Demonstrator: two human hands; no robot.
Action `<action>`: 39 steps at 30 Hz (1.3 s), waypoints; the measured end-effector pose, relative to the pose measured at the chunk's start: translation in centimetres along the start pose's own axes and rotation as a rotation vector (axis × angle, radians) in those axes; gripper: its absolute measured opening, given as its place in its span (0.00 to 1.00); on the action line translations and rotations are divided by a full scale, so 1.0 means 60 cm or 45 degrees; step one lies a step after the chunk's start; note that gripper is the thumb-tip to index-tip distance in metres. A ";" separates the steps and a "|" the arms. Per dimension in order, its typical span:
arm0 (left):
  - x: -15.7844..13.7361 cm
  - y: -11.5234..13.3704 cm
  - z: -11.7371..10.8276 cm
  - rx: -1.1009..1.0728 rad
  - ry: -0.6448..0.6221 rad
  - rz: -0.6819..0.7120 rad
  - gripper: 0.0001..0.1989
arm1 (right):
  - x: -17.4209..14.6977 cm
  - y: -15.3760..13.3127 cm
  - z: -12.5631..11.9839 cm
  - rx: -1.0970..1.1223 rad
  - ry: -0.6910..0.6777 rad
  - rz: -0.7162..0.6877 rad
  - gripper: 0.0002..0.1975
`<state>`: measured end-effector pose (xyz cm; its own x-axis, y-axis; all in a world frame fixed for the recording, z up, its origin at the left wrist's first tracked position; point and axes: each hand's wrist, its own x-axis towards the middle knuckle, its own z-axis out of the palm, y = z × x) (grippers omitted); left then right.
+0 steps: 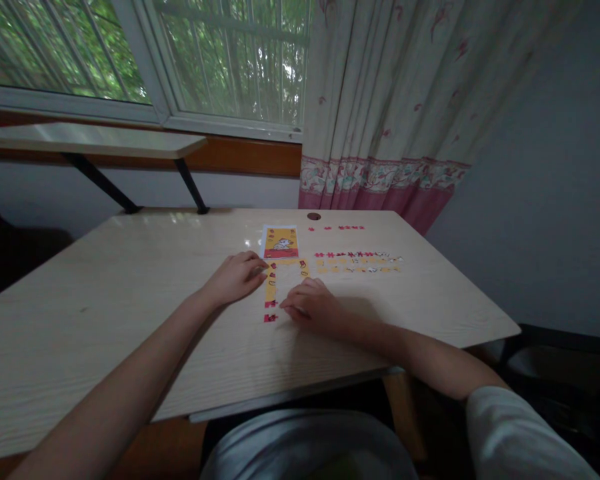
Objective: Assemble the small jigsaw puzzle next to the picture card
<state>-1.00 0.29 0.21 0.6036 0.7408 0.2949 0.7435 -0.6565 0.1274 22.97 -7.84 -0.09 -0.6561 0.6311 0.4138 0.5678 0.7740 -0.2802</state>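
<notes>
Head view, partly joined puzzle border (270, 293) on the table (140, 267), just below a picture card (281, 243), left hand (236, 277) at the border's upper left, right hand (313, 307) over its inside, either grip clamped or apart impossible to tell, loose pieces (355, 254) in rows rightward.

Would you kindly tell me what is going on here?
A person is handling a partly laid jigsaw puzzle at a desk. The left hand is at its upper left corner; the right hand is beside the red pieces lower down, though whether it holds one is unclear. A picture card lies just beyond, and loose pieces sit in rows to the right.
</notes>
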 end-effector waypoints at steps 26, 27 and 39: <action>0.001 0.003 -0.001 -0.003 -0.040 0.001 0.17 | -0.002 0.400 -0.127 -0.381 -0.080 1.107 0.20; 0.000 0.003 -0.001 -0.001 -0.042 -0.002 0.17 | 0.004 0.403 -0.122 -0.387 -0.088 1.109 0.21; 0.001 0.003 0.000 0.016 -0.046 -0.002 0.17 | -0.001 0.413 -0.130 -0.484 -0.072 1.301 0.31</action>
<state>-0.82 0.22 0.26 0.6123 0.7464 0.2606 0.7478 -0.6538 0.1157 40.97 10.90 -0.33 0.1963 0.9759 0.0950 0.9677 -0.1772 -0.1791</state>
